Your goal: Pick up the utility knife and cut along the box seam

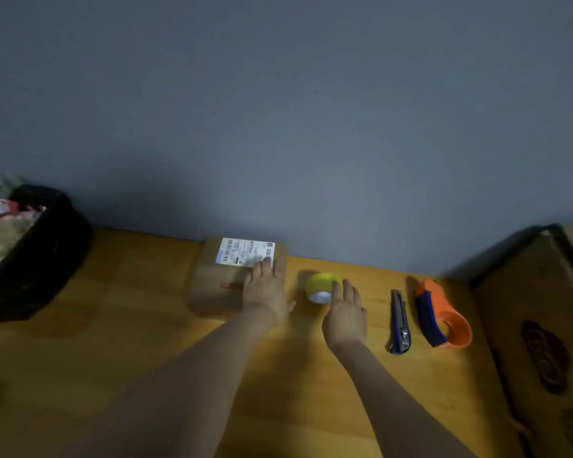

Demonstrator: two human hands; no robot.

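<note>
1. Two bare hands reached over the wooden table (119,352).
2. Left hand (267,292) lay flat, fingers straight, on the small cardboard box (219,285), fingertips at the edge of its white shipping label (245,252).
3. Right hand (344,317), fingers straight, touched the yellow tape roll (321,285) just beside the box.
4. Further right lay a utility knife (399,322) and an orange tape dispenser (440,317), near a large carton (536,342).
5. At the far left sat a black bin (37,256).
</note>
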